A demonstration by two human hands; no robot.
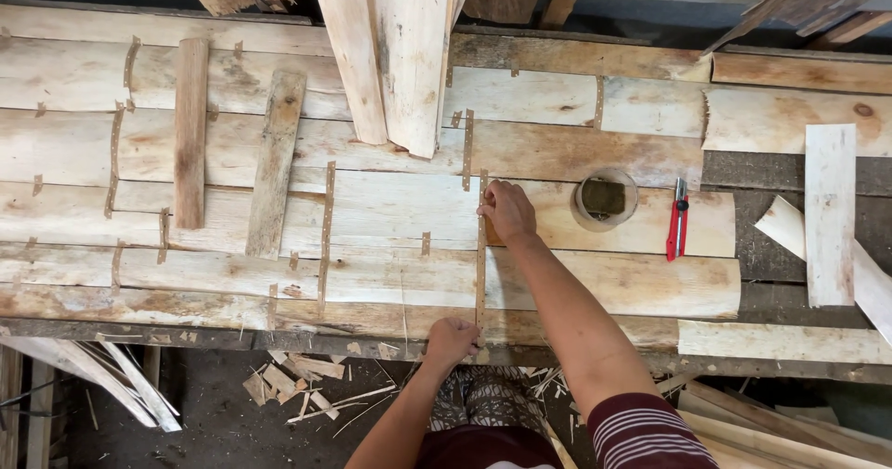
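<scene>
A long brown strip of tape runs straight down a seam between pale wood veneer sheets on a workbench. My right hand presses the strip's upper end with fingers closed on it. At the bench's front edge my left hand pinches the strip's lower end. Other brown tape strips cover further seams to the left.
A roll of tape and a red utility knife lie right of my right hand. Two loose wood slats rest at left. Boards lean in from the back. Veneer offcuts sit at right; scraps litter the floor.
</scene>
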